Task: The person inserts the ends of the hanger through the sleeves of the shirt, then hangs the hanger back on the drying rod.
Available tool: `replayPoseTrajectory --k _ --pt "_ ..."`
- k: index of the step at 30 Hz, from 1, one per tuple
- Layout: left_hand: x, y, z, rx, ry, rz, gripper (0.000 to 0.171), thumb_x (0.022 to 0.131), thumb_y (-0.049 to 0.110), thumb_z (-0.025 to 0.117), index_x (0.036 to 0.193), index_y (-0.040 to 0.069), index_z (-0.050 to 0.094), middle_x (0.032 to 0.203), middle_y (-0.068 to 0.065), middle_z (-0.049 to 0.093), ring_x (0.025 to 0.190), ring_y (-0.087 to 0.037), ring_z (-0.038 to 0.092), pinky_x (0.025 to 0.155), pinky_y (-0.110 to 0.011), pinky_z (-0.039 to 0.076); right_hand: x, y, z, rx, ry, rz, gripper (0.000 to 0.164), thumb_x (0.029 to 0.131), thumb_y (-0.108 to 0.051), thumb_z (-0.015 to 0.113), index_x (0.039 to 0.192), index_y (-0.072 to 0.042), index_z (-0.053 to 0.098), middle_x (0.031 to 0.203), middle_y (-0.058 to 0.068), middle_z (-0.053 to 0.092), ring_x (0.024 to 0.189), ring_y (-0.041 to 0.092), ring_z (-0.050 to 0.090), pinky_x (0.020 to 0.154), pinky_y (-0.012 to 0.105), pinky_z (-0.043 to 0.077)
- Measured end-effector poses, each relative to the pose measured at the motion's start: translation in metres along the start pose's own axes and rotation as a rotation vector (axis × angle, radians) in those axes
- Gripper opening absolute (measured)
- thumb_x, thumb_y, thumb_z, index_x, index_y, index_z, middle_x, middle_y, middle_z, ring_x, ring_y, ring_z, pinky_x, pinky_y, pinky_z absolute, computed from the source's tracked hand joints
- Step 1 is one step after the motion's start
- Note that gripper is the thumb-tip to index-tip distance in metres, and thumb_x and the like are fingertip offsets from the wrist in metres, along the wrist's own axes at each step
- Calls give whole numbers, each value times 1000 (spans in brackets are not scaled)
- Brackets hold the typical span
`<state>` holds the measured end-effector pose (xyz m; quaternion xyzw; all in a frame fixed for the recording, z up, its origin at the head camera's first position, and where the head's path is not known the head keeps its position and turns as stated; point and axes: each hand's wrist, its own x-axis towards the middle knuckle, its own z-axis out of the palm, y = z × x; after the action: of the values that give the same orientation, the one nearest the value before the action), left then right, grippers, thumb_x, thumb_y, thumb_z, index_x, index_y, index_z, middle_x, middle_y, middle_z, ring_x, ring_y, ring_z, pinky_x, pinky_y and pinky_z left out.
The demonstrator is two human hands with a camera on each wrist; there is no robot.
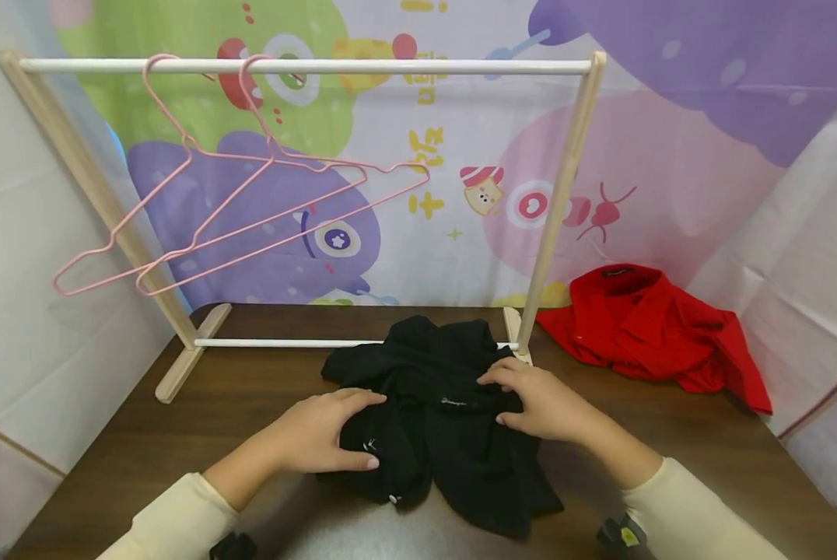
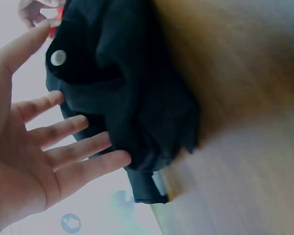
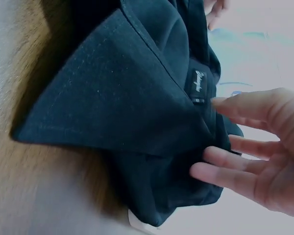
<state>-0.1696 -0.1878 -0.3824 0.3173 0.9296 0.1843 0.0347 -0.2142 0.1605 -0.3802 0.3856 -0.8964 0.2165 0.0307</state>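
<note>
My left hand (image 1: 312, 434) is hovering spread at the black garment's (image 1: 471, 459) left side; my right hand (image 1: 546, 400) is curving loosely at its right, thumb and fingers apart. Can't tell if fingertips are touching. Garment's lying rumpled on the table (image 1: 264, 385). Red shirt (image 1: 653, 327) is lying right; pink hangers (image 1: 272, 159) are hanging on the rack (image 1: 474, 68).
</note>
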Motion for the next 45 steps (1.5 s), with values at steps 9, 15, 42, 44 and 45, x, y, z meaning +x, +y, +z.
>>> replayPoseTrajectory --k 9,15,42,44,45 --pt "21 4 3 -112 263 -131 29 88 30 71 105 7 70 103 -4 65 90 -19 63 78 -37 52 -14 2 4 -16 125 184 26 77 -19 82 95 -8 66 91 2 64 76 18 63 66 32 51" --pt "37 3 15 -233 272 -264 32 81 22 79 106 3 70 100 -7 69 83 -19 66 75 -37 54 -15 2 13 69 9 373 37 74 -31 83 96 -7 64 86 2 68 72 14 61 67 37 51" --pt "35 23 -46 -200 459 -194 30 78 1 66 108 5 69 101 -12 71 55 -8 54 63 -33 52 -3 -8 -64 121 153 341 30 87 -4 61 116 3 64 111 23 68 97 35 67 85 52 52" --pt "39 22 -52 -196 470 -209 30 79 2 66 109 5 68 102 -12 71 57 -9 54 64 -34 52 4 -4 -69 89 173 325 29 88 -4 60 116 3 65 110 23 68 97 36 66 86 53 51" --pt "41 21 -54 -195 474 -220 30 80 3 66 109 5 68 102 -12 71 58 -11 55 65 -35 51 7 -2 -70 73 182 320 29 88 -4 60 116 3 65 110 23 68 97 37 66 86 53 51"
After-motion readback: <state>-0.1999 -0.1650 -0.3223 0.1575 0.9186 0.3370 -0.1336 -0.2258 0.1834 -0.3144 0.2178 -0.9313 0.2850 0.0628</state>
